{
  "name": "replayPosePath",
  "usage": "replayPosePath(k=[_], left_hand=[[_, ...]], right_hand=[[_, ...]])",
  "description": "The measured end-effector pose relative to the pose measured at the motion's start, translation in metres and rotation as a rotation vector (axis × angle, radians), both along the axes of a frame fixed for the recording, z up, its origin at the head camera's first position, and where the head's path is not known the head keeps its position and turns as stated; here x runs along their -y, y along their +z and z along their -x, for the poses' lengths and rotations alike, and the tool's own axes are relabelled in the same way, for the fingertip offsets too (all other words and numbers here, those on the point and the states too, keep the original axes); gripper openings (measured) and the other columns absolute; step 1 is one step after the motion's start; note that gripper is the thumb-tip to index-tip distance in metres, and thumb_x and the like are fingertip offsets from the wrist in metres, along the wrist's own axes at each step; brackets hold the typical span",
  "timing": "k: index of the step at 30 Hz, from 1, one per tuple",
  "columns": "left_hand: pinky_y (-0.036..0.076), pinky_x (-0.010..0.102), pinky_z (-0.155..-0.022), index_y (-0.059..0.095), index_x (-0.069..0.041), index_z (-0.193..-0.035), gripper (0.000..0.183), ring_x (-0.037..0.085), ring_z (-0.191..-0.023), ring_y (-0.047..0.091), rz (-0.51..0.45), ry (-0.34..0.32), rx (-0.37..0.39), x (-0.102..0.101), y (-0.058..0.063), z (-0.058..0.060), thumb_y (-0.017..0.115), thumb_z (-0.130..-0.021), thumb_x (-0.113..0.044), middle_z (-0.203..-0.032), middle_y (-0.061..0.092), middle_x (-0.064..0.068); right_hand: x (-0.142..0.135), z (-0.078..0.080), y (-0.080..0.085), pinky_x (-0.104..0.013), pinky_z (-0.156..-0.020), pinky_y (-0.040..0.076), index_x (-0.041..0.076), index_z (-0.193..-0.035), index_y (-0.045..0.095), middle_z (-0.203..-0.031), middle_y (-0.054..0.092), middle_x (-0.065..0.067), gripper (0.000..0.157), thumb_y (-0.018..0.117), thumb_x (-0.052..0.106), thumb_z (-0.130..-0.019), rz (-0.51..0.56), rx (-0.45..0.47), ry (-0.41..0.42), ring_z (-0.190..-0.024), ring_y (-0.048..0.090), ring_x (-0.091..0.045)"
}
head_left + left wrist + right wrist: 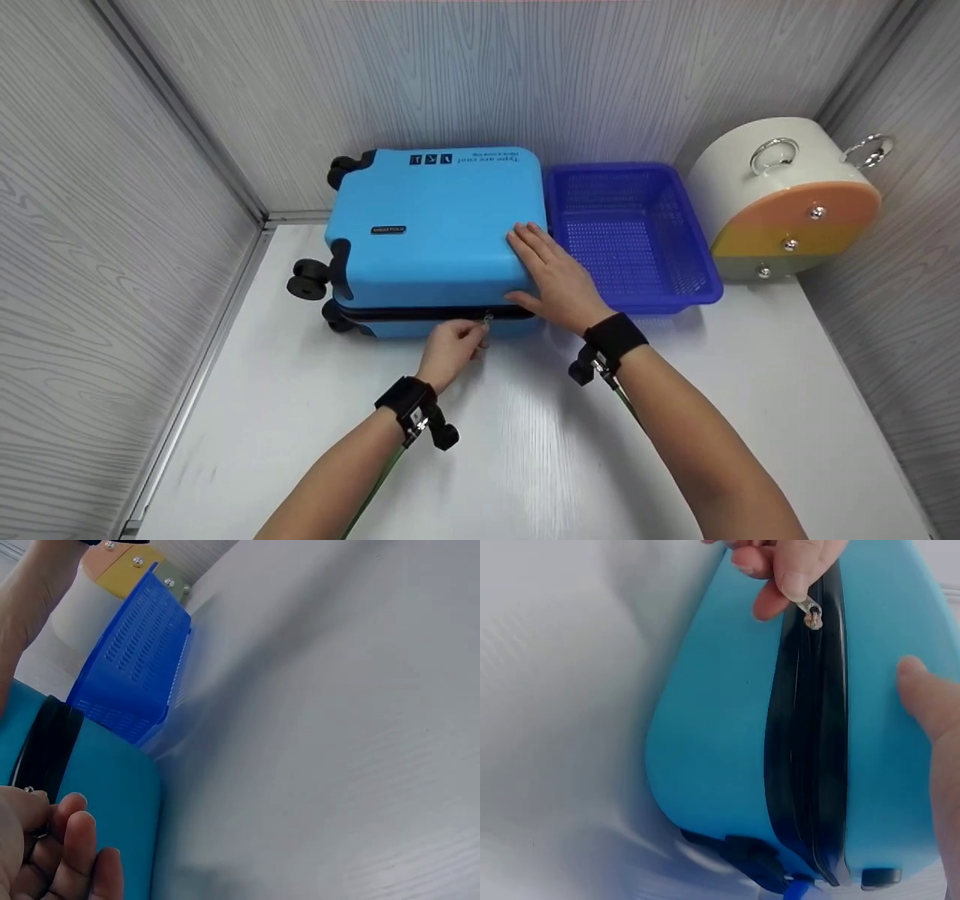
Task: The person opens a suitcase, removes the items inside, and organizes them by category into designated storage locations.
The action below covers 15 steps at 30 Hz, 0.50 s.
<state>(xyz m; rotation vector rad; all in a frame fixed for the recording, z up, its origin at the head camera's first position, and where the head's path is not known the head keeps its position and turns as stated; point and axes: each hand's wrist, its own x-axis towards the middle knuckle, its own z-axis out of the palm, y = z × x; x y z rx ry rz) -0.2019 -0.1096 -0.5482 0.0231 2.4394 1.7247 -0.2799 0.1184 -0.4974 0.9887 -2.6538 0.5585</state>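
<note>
On white table (525,450): suitcase (450,251), bright blue, lying flat, black wheels (307,279) to left, black zip band (412,313) along near side, dark badge (388,230) and lettering (487,160) on top. Far right, white box (739,172), orange, yellow, green front (799,225), silver knobs (790,244). Between them, blue basket (667,302), just beside suitcase. Right hand (559,285) laid on suitcase's near right corner, fingers straight, covering part of it. Left hand (454,346) pinching silver zip pull (810,613).

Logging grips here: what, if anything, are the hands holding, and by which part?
The left hand pinches the zipper by its pull tab; the right hand only rests on the suitcase.
</note>
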Motion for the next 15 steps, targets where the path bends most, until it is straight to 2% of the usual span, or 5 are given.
replayPosePath(k=[6,10,15], left_hand=[[0.058,0.037,-0.075,0.079,-0.008,-0.107,0.021,0.033,-0.089,0.071,0.044,0.013,-0.026,0.008,0.0,0.0,0.066,-0.102,-0.024,-0.092,0.074,0.009],[0.059,0.042,-0.078,0.08,-0.007,-0.107,0.022,0.036,-0.09,0.071,0.039,0.045,-0.032,0.015,-0.003,0.001,0.069,-0.1,-0.025,-0.089,0.075,0.005],[0.058,0.049,-0.083,0.08,-0.008,-0.108,0.023,0.039,-0.093,0.07,0.003,0.081,-0.041,0.024,-0.005,0.0,0.071,-0.099,-0.027,-0.093,0.075,0.011]], right_hand=[[0.001,0.0,-0.003,-0.041,-0.124,0.015,0.013,-0.164,0.022,-0.17,0.019,-0.006,0.093,0.073,0.046,-0.094,0.013,-0.008,-0.01,-0.157,0.009,-0.021],[0.001,0.0,-0.004,-0.04,-0.124,0.016,0.012,-0.164,0.023,-0.17,0.019,-0.007,0.092,0.073,0.046,-0.094,0.018,-0.022,-0.003,-0.156,0.01,-0.022],[0.002,0.0,-0.005,-0.04,-0.124,0.017,0.011,-0.164,0.025,-0.169,0.02,-0.007,0.092,0.074,0.045,-0.094,0.033,-0.027,-0.005,-0.156,0.01,-0.022]])
